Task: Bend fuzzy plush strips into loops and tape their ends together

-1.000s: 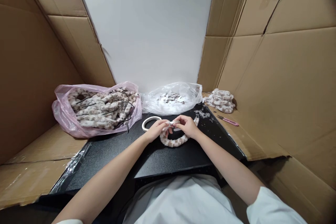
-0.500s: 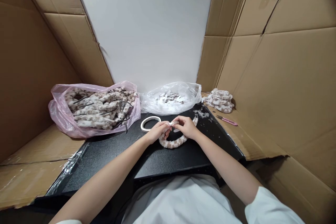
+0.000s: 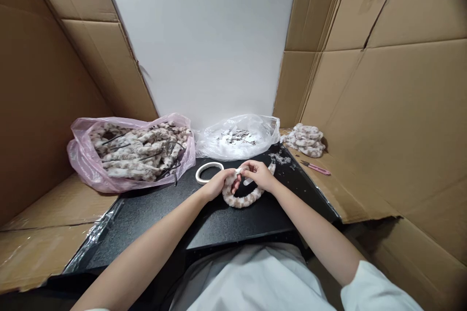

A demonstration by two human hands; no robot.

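A fluffy white-and-tan plush strip (image 3: 243, 201) curves in a loop over the black table. My left hand (image 3: 219, 184) is closed on one end of it, thumb and fingers pinching near the tip. Close against it, my right hand (image 3: 258, 175) pinches a small white piece (image 3: 239, 171) at that same end; it looks like tape, though the fingers partly cover it. The strip's other end (image 3: 272, 167) emerges beyond my right hand. A white strip (image 3: 248, 181) shows below the right fingers. Just left of my hands lies a roll of white tape (image 3: 199, 173).
A pink plastic bag (image 3: 78, 150) of plush strips with dark cords stands at the left. Behind the tape is a clear bag (image 3: 209, 143) of small metal and white pieces. On the right lie a plush bundle (image 3: 305, 140) and a pink-handled tool (image 3: 319, 169). Cardboard walls (image 3: 408, 121) flank the table (image 3: 153, 223).
My fingers have shifted slightly at the plush end, and more of the fluffy strip shows beside my left hand. The loop has moved a little to the right.
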